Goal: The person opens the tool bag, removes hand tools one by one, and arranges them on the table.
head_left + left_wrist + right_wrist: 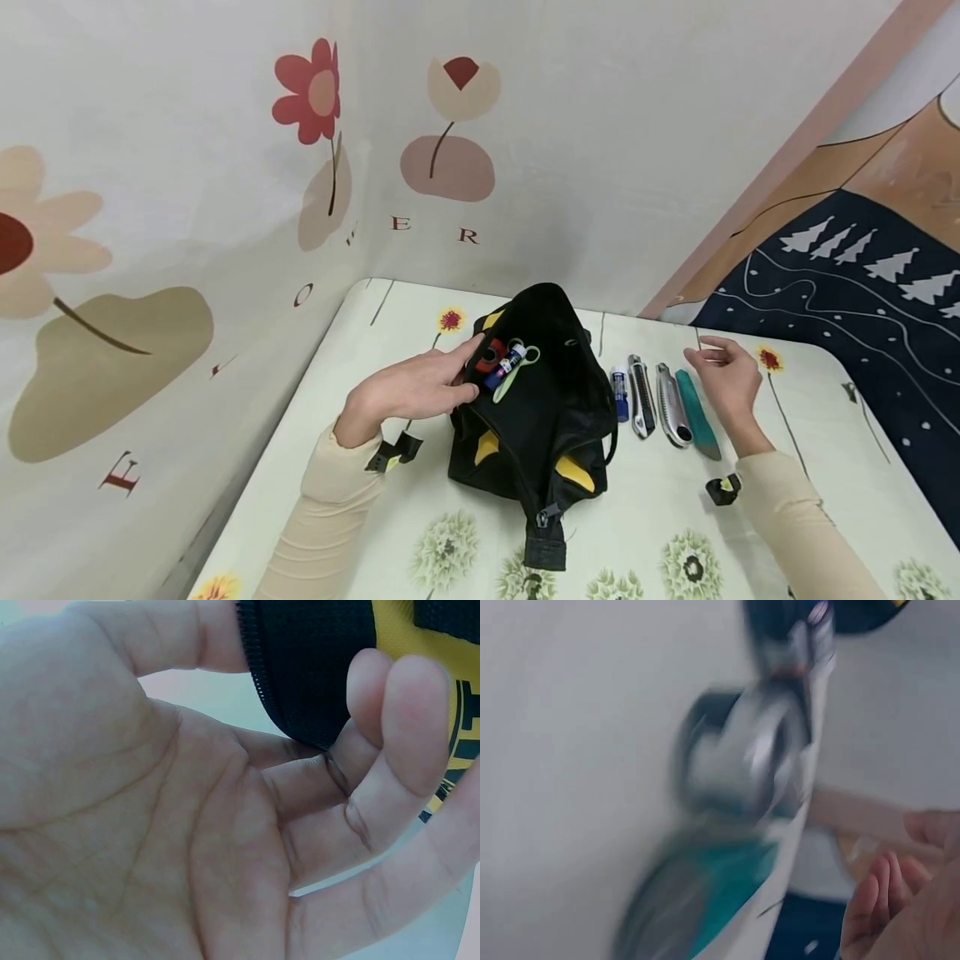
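A black bag [525, 454] with yellow patches stands unzipped in the head view, its mouth wide. My left hand [416, 385] holds the left rim of the mouth, thumb and fingers on either side; the left wrist view shows the zipper edge [259, 682] by the thumb. Inside lie green-handled scissors [516, 377], a blue glue stick [504, 367] and a red item [491, 357]. Empty, with loosely bent fingers, my right hand [731, 379] hovers beside a long teal-and-grey tool [697, 415].
Right of the bag, a second glue stick [619, 395], a black-and-silver utility knife [641, 396] and a silver utility knife [672, 406] lie in a row. The flower-print table [420, 533] meets a printed wall [525, 233] behind and at left.
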Available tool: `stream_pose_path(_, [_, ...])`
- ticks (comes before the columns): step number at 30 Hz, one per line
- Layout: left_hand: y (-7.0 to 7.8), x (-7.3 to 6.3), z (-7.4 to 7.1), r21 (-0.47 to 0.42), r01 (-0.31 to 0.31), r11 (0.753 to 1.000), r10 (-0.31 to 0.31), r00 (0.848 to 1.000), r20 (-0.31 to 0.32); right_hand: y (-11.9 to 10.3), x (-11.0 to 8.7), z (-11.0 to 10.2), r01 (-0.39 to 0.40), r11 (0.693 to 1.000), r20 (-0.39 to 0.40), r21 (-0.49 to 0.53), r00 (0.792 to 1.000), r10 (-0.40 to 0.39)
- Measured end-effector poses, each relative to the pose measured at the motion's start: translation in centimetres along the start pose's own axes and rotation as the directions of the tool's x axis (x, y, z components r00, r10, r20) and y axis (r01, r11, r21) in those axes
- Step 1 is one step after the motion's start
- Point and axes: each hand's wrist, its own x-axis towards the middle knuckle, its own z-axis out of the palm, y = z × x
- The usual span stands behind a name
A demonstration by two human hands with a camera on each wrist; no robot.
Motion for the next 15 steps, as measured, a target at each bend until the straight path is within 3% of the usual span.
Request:
stream_pose_path(3, [0.0,0.0,0.0,-0.002,-0.006,1.000,0.006,1.000,-0.001,-2.1,-1.2,0.1,0.036,0.997,-0.066,0.065,0.997,-0.031])
stream_pose_path(7, [0.0,0.0,0.0,-0.004,-0.011,1.000,0.011,1.000,-0.001,-4.4,-2.6,0.5,0.158,0.977,-0.152,0.146,0.979,-0.136])
stream_pose_path(15, [0.0,0.0,0.1,-0.010,-0.017,1.000,0.017,1.000,-0.003,-8.2,-5.2,1.4,0.368,0.881,-0.195,0.296,0.927,-0.322])
